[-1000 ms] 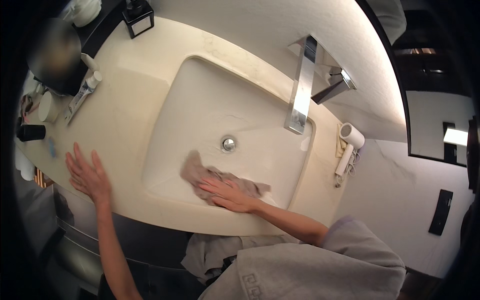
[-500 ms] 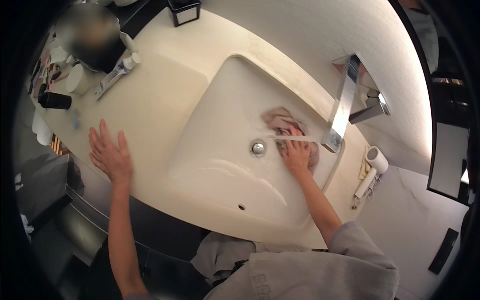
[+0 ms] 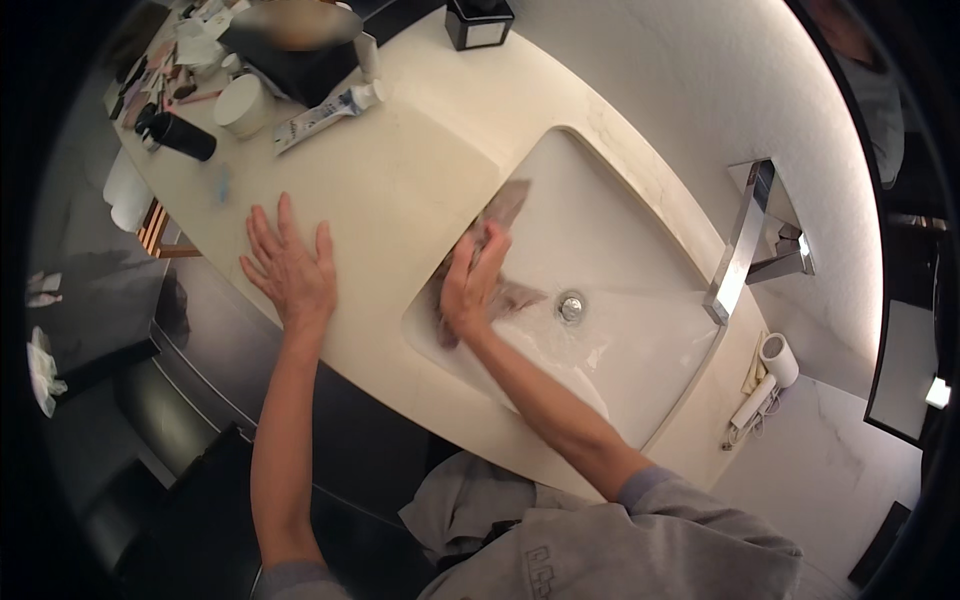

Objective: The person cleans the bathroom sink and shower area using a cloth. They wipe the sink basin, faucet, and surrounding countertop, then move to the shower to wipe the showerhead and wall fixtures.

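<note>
Near the middle of the frame, your right hand (image 3: 472, 290) lies on the greyish-pink cloth (image 3: 512, 203), against the left side of the white sink (image 3: 620, 230). Its fingers are partly bent; I cannot tell whether that grip is closed on the cloth or only pressing. At centre left, your left hand (image 3: 292, 272) rests palm-down on the desk (image 3: 395, 235), grip spread wide, holding nothing.

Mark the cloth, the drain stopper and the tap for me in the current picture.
Cloth (image 3: 510, 202): head view, on its exposed end nearest the picture's top.
Drain stopper (image 3: 571, 308): head view, middle of its round metal top.
Tap (image 3: 741, 248): head view, midway along its chrome spout.
</note>
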A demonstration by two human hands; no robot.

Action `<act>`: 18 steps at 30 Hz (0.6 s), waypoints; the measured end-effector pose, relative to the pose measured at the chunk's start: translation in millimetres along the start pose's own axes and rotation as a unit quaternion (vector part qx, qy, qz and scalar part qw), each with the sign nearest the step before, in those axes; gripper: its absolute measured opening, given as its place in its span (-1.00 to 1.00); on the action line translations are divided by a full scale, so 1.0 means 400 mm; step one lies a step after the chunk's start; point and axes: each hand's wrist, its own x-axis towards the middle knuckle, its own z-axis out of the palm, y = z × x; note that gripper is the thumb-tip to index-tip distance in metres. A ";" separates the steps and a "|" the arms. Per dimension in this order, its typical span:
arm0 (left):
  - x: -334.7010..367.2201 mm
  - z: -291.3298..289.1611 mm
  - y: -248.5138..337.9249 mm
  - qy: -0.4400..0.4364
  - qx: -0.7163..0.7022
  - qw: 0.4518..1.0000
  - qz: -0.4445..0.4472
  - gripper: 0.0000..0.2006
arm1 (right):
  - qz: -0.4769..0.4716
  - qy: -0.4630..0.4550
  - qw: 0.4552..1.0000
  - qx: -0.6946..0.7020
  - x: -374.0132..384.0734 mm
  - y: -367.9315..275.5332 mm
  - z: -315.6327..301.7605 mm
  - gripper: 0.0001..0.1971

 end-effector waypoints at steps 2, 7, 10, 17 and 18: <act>-0.004 -0.001 -0.001 -0.005 -0.009 1.000 -0.008 -0.37 | 0.022 -0.109 0.993 0.034 -0.069 -0.030 -0.032 -0.64; 0.001 -0.005 0.007 0.016 -0.027 0.999 0.018 -0.37 | -0.055 -0.431 0.900 0.008 -0.093 -0.027 -0.158 -0.71; 0.009 -0.010 0.009 -0.003 -0.019 1.000 -0.003 -0.37 | -0.036 -0.523 0.851 0.044 -0.109 0.055 -0.309 -0.70; -0.024 0.003 -0.014 0.000 0.002 1.000 -0.003 -0.36 | -0.055 -0.622 0.751 -0.213 -0.115 0.122 -0.569 -0.25; -0.017 -0.004 -0.010 0.000 -0.003 1.000 -0.003 -0.36 | -0.106 -0.599 0.759 -0.232 -0.094 0.137 -0.506 -0.25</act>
